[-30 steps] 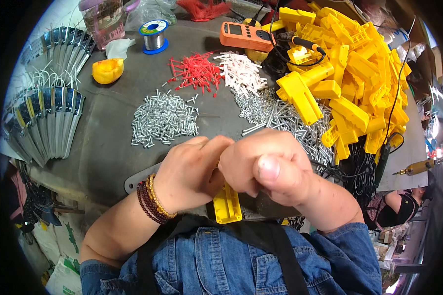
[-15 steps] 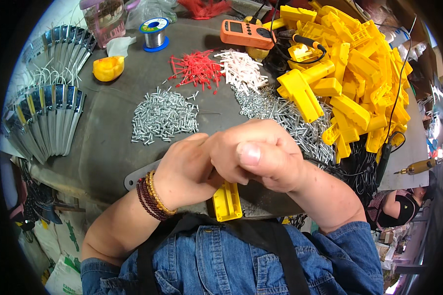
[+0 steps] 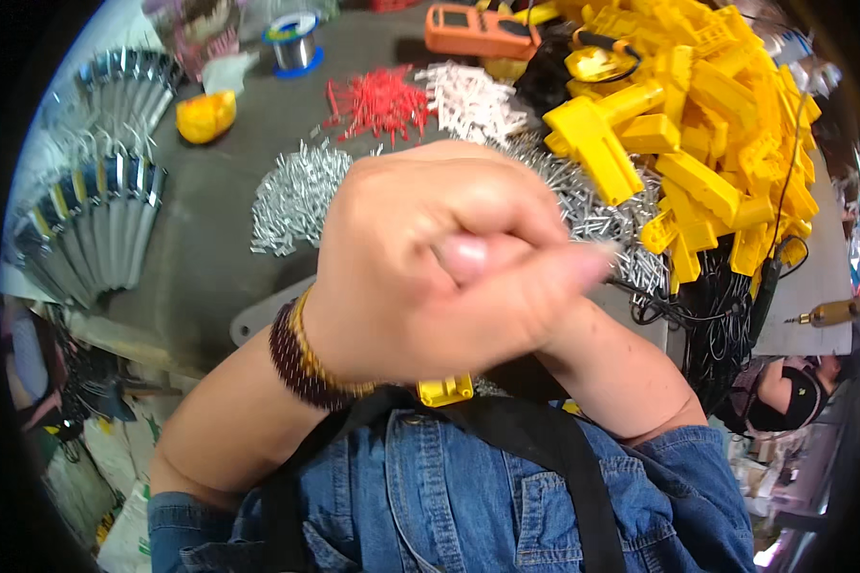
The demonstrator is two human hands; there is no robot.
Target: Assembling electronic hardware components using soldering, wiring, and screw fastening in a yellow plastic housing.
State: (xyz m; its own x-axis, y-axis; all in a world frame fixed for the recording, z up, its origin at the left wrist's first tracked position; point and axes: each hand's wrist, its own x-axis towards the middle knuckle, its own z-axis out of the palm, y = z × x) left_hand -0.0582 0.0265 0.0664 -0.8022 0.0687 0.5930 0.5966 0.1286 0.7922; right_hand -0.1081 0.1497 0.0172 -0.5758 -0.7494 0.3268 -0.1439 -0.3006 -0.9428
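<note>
My left hand [image 3: 420, 267] is raised close to the camera, with beaded bracelets on its wrist. Its fingers are curled in and its thumb points right, blurred at the tip; whatever lies inside cannot be made out. My right hand is mostly hidden behind it, and only the right forearm [image 3: 621, 368] shows clearly. Below the hands, near my apron, the end of a yellow plastic housing [image 3: 445, 392] sticks out. Beyond the left hand lie a pile of silver screws [image 3: 294, 201], red pieces [image 3: 377, 100] and white pieces [image 3: 473, 103].
A heap of yellow plastic housings [image 3: 698, 124] fills the right side, beside more screws [image 3: 607, 215] and black cables [image 3: 712, 315]. At the back are an orange multimeter [image 3: 483, 31] and a solder spool [image 3: 294, 46]. Fanned metal strips [image 3: 96, 229] and a yellow fruit piece [image 3: 205, 116] lie left.
My left hand has risen and moved across in front of my right hand, which it now mostly hides. Less of the yellow housing below shows. The whole view has shifted slightly.
</note>
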